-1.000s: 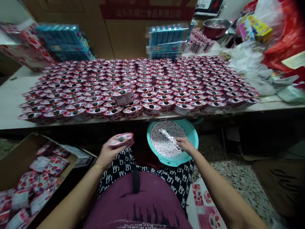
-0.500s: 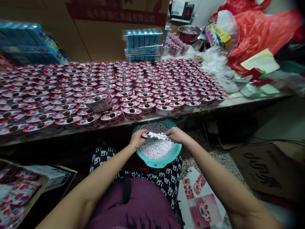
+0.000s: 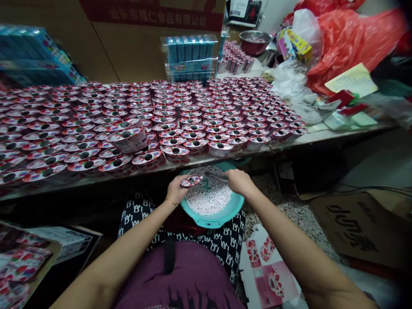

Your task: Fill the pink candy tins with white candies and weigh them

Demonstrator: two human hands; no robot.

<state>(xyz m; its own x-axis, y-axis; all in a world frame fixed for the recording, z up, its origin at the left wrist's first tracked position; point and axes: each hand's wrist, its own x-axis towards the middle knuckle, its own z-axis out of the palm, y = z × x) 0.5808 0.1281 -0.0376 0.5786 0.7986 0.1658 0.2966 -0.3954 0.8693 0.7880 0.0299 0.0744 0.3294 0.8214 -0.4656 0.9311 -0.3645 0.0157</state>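
Observation:
My left hand [image 3: 177, 190] is closed round a small oval red-and-white printed carton [image 3: 192, 181], held tilted over the left side of a turquoise basin [image 3: 210, 222]. Small white candies or pellets [image 3: 210, 201] fill much of the basin, which rests on my lap. In my right hand [image 3: 238, 182] is a narrow grey metal scoop [image 3: 216, 177], its tip pointing left toward the carton. No white pieces show on the scoop. A bare patch of the basin's floor shows between the two hands.
Rows of similar cartons [image 3: 175, 153] with round holes in their tops cover the table ahead. One carton [image 3: 128, 138] lies on top of others. Blue packages [image 3: 189, 60] stand behind. Plastic bags [image 3: 349, 47] lie right, a box of printed packs [image 3: 24, 266] lower left.
The white pieces that lay along the scoop are gone from it. My left hand has shifted slightly left with the carton, and the scoop's metal now shows.

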